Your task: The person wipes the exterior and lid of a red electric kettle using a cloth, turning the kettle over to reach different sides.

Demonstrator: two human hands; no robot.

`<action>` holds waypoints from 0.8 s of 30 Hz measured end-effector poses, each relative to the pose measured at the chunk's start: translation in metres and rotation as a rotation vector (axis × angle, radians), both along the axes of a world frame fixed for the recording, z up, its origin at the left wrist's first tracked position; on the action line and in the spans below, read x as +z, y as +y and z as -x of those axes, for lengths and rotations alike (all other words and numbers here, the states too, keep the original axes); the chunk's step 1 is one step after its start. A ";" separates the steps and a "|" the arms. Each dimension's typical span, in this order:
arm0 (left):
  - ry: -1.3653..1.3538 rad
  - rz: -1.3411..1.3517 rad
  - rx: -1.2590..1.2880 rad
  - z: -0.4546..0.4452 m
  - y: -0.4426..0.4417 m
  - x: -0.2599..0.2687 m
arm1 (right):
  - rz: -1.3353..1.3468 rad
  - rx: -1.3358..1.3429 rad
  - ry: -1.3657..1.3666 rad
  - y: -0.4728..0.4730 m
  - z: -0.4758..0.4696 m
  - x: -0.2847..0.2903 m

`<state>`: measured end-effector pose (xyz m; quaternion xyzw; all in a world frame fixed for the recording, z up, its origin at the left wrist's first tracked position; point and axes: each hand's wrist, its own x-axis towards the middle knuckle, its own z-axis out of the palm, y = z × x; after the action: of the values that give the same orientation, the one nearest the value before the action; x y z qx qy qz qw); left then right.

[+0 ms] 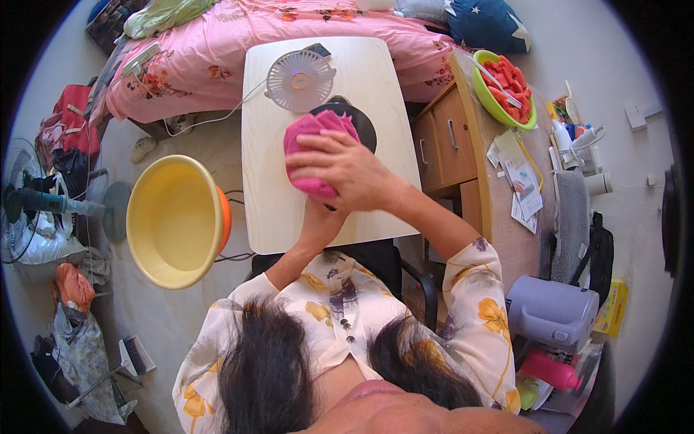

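Note:
My right hand [344,165] lies spread over a bunched pink cloth [309,135] above the small pale wooden table [276,217]. Its fingers press across the cloth from the right. My left hand [324,217] is just below and partly behind it, fingers mostly hidden. A small dark bit shows between the two hands; I cannot tell what it belongs to. Behind the cloth, a round black flat object [366,127] is partly covered, and its kind is unclear. Beyond it a small white desk fan [301,81] stands close to a dark phone-like object [317,50].
A yellow basin [173,222] is left of the table. The fan's white cable crosses to the bed [217,70]. On the right-hand desk [496,206] are a green bowl [480,95] of watermelon pieces with a fork, papers and a lilac electric kettle [553,312]. A black chair [428,287] is below.

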<state>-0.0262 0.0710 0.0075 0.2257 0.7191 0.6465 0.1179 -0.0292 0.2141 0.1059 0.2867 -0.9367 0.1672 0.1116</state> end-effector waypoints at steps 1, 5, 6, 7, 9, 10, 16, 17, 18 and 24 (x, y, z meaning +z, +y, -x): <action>-0.196 0.085 -0.128 0.002 -0.003 0.006 | 0.040 -0.060 0.035 0.006 0.009 -0.002; -0.250 -0.025 -0.109 0.000 -0.001 0.019 | 0.157 -0.312 0.181 0.033 0.035 -0.007; -0.230 -0.002 -0.112 -0.001 -0.002 0.020 | 0.269 -0.372 0.152 0.039 0.033 -0.013; -0.224 -0.012 -0.101 -0.001 -0.002 0.019 | 0.380 -0.435 0.118 0.041 0.032 -0.018; -0.214 -0.036 -0.087 -0.002 0.000 0.018 | 0.661 -0.525 0.184 0.024 0.010 -0.029; -0.203 -0.060 -0.085 -0.002 0.000 0.018 | 0.803 -0.573 0.215 0.012 -0.006 -0.035; -0.212 -0.101 -0.122 0.001 -0.002 0.014 | 1.226 -0.677 0.341 -0.047 -0.052 -0.089; -0.214 -0.078 -0.128 0.002 -0.003 0.008 | 1.324 -0.673 0.276 -0.042 -0.049 -0.093; -0.215 -0.055 -0.130 0.004 -0.004 0.005 | 1.423 -0.662 0.209 -0.030 -0.038 -0.096; -0.176 -0.028 -0.170 0.009 -0.004 0.006 | 1.835 -0.663 -0.334 0.063 0.035 -0.082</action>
<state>-0.0352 0.0675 0.0132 0.2301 0.6753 0.6614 0.2317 -0.0644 0.2772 0.0243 -0.2148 -0.4806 0.8268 0.1982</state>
